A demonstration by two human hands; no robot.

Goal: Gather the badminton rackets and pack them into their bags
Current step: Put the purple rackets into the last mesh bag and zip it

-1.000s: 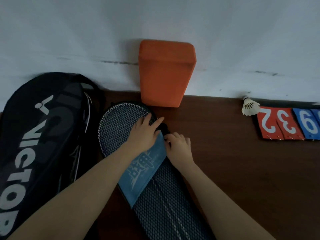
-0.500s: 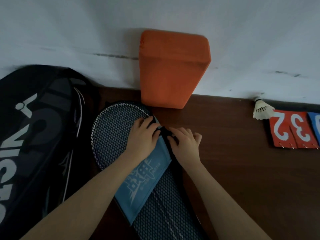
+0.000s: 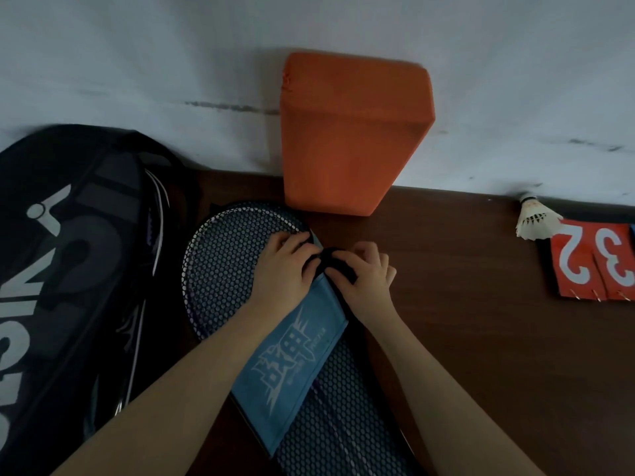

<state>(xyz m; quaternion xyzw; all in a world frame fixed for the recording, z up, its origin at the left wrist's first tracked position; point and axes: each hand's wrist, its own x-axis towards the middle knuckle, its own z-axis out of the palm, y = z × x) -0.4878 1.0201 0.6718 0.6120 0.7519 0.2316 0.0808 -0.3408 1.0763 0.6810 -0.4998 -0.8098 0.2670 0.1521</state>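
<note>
A mesh racket cover [image 3: 223,269] with a blue printed band [image 3: 295,352] lies on the brown table [image 3: 481,338], and a white racket frame shows through its mesh at the top. My left hand [image 3: 285,269] and my right hand [image 3: 360,280] meet at the cover's right edge. The fingers of both pinch a small black part there, a tab or zip pull. A large black Victor racket bag [image 3: 68,269] lies to the left, with racket frames showing at its open edge.
An orange foam block [image 3: 350,132] stands against the white wall just behind the cover. At the far right lie a white shuttlecock [image 3: 534,218] and red score cards [image 3: 594,266] showing 2 and 3.
Both hands have slid up along the cover's right edge and come together. The view has shifted, so the block and shuttlecock sit further right in the frame.
</note>
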